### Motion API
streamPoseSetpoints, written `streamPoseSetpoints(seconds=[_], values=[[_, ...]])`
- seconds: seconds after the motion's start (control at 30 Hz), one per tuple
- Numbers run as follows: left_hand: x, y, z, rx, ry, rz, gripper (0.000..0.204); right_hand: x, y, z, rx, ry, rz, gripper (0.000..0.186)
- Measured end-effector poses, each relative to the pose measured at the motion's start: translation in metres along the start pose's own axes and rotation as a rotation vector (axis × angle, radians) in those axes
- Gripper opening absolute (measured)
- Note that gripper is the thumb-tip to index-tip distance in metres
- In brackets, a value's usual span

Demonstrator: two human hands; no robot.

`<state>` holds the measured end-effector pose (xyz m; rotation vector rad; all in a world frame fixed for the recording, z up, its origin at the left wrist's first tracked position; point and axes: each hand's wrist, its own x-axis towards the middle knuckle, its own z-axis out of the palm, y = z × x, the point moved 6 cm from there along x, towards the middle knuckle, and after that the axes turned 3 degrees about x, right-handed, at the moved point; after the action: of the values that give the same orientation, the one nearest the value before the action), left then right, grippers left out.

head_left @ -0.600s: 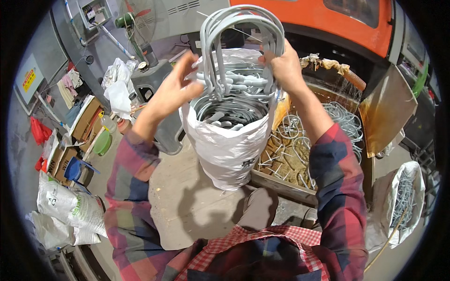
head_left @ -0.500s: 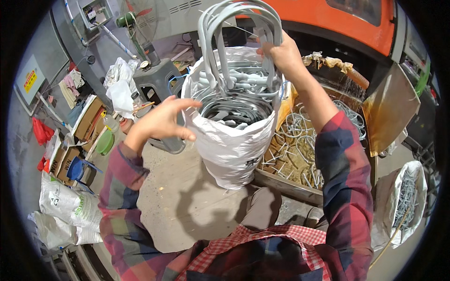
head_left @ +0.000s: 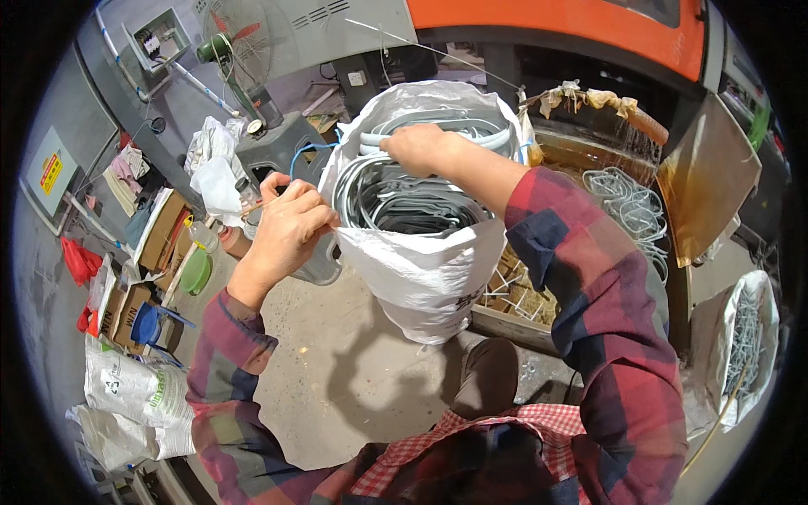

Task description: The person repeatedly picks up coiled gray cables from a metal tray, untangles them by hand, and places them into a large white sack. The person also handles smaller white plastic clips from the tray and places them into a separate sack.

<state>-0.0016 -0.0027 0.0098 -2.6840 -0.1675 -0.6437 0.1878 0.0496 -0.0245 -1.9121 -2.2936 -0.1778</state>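
A white woven sack (head_left: 404, 278) stands upright before me, filled with grey coated, bent looped pieces (head_left: 402, 200). My left hand (head_left: 293, 220) is closed on the sack's left rim, pinching it near a blue cord (head_left: 307, 151). My right hand (head_left: 425, 151) is inside the sack's mouth on the upper loops, its fingers curled round them and their tips partly hidden.
Behind the sack on the right is a metal trough (head_left: 534, 332) with bent metal pieces and trickling liquid, below an orange machine (head_left: 555, 34). Another sack of metal pieces (head_left: 745, 345) stands right. A fan (head_left: 236, 50), grey stool (head_left: 278, 147) and stacked sacks (head_left: 135, 383) are left.
My right hand has brought the raised bundle of loops down into the sack. My left hand has moved from beside the sack onto its left rim and closed on it.
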Motion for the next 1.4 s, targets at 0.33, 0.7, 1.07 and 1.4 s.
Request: streamPoseSetpoints(seconds=[0.33, 0.7, 1.07, 1.4], values=[[0.007, -0.016, 0.000, 0.230, -0.062, -0.069, 0.011, 0.001, -0.010, 0.008, 0.100, 0.029, 0.100, 0.058], [0.006, 0.159, -0.045, -0.663, 0.230, -0.122, 0.035, -0.082, 0.069, -0.056, 0.606, 0.152, -0.013, 0.061], [0.084, 0.336, 0.364, -2.134, -0.284, -0.942, 0.020, -0.550, 0.297, 0.171, 0.763, 0.331, 1.151, 0.046], [0.094, 0.407, 0.565, -1.743, -0.618, -1.265, 0.038, -0.562, 0.272, 0.424, 1.525, 0.400, 1.618, 0.025]])
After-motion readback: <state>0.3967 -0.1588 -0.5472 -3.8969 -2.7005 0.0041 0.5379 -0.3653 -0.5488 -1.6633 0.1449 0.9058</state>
